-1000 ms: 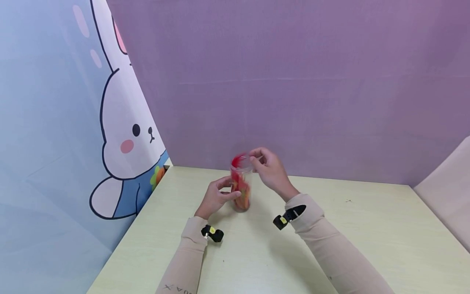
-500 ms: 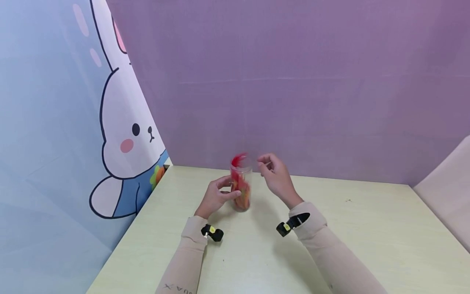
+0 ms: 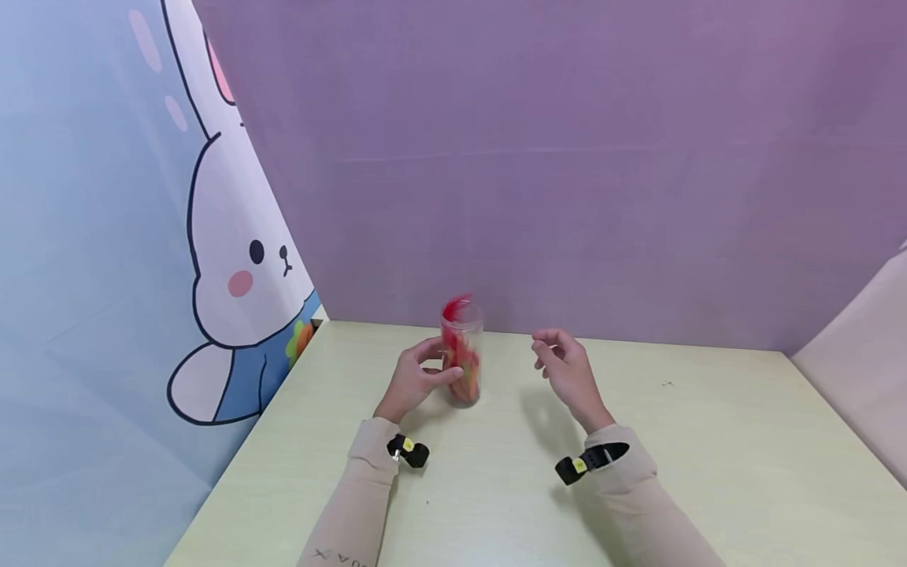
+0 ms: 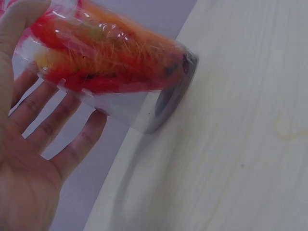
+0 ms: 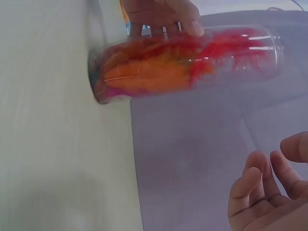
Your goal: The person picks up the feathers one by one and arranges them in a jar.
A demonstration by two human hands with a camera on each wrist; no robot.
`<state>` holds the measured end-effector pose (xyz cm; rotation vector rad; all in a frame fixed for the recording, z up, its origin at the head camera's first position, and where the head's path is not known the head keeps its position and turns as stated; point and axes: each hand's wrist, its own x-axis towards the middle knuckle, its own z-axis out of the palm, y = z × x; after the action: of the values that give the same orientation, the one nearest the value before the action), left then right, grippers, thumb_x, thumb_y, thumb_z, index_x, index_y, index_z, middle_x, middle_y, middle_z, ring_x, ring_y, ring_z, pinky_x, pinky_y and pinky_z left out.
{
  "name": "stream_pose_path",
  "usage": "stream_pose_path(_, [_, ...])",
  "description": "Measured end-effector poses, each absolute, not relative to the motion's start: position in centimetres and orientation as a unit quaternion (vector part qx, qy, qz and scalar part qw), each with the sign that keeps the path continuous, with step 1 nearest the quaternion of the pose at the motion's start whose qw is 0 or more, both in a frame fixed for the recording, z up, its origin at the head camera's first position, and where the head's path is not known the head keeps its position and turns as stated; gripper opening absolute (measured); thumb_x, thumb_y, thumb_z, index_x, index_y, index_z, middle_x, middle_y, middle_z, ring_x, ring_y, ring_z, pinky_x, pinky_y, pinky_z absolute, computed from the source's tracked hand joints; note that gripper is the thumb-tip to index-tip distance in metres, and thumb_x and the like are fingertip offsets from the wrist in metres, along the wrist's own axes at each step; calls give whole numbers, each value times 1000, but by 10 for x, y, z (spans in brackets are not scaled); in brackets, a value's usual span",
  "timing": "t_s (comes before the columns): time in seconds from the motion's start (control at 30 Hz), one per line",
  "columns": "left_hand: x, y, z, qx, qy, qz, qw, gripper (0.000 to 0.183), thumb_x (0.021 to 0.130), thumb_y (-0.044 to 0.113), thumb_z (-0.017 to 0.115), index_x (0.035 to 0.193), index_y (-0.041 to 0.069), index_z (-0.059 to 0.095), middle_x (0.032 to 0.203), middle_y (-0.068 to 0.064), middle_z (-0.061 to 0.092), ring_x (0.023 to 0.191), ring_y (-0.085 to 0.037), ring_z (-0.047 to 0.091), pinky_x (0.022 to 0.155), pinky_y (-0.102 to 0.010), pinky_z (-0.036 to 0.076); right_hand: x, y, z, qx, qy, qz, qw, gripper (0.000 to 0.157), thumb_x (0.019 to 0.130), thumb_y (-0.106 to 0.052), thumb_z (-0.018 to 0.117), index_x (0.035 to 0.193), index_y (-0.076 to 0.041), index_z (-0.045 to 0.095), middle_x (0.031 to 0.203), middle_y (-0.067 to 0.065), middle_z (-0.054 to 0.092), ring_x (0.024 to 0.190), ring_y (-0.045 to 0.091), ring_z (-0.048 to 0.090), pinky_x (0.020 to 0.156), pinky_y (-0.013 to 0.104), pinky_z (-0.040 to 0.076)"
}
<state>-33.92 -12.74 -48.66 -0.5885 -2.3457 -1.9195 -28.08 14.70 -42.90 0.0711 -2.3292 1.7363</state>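
Note:
A clear plastic jar (image 3: 471,350) stands upright on the pale table, holding red, orange and yellow feathers (image 4: 120,53). One red feather (image 3: 456,305) sticks up past the rim, which shows no lid. My left hand (image 3: 411,382) grips the side of the jar, thumb on the near side and fingers around the far side. To the right, apart from the jar, my right hand (image 3: 570,374) hangs over the table with loosely curled fingers. Nothing shows between those fingers in the right wrist view, where the orange feather (image 5: 149,76) is seen through the jar wall.
The pale table (image 3: 708,441) runs back to a purple cloth wall (image 3: 567,157). At the left hangs a blue cloth (image 3: 85,315) with a printed rabbit (image 3: 234,220). White fabric (image 3: 857,346) borders the right side.
My right hand has moved away from the jar's rim, to the right and down toward the table. The left hand keeps its hold, and the jar stays in place.

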Motion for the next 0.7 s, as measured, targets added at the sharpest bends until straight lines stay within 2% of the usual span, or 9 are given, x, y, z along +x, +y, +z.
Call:
stream_pose_path(0.23, [-341, -129, -487, -186, -762, -620, 34, 52, 83, 25, 87, 131, 25, 67, 126, -1, 69, 114, -23, 64, 89, -35, 61, -280, 161, -432, 17, -801, 588, 112, 23, 105, -19, 57, 122, -4, 62, 110, 15, 63, 79, 12, 62, 68, 23, 54])
stream_pose_path(0.4, [-344, -130, -484, -186, -765, -616, 31, 51, 82, 28, 87, 129, 28, 66, 124, 1, 68, 114, -22, 63, 90, -36, 61, -281, 168, -426, 18, -807, 579, 111, 23, 106, -20, 57, 123, -5, 61, 106, 7, 63, 81, 13, 62, 70, 24, 54])
stream_pose_path(0.53, [-346, -136, -483, -194, -769, -609, 12, 60, 80, 26, 89, 134, 26, 62, 128, -2, 67, 118, -24, 62, 94, -38, 60, -281, 175, -420, 21, -810, 575, 114, 26, 106, -22, 57, 124, -4, 61, 106, 4, 62, 82, 11, 61, 71, 24, 55])
stream_pose_path(0.7, [-346, -153, -481, -204, -809, -549, -44, 77, 79, 24, 89, 146, 26, 51, 139, -4, 62, 128, -29, 58, 102, -47, 56, -279, 186, -416, 14, -807, 578, 119, 32, 106, -25, 56, 127, -1, 59, 106, 2, 61, 82, 9, 61, 73, 26, 56])
